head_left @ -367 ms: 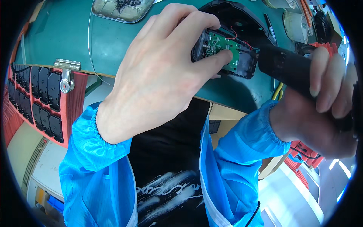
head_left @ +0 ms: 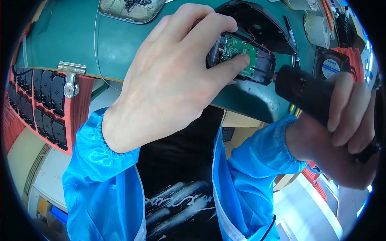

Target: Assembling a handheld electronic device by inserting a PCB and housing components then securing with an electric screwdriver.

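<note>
Lying on the green desk (head_left: pixel 80 48), near its front edge: small black case (head_left: pixel 263 72) with green board (head_left: pixel 237 50), long axis slanting right and nearer. Left hand (head_left: pixel 173 76) pinning it, thumb on board. Right hand (head_left: pixel 341 136) gripping black driver (head_left: pixel 305 94), tip pointing at the case's right end.
</note>
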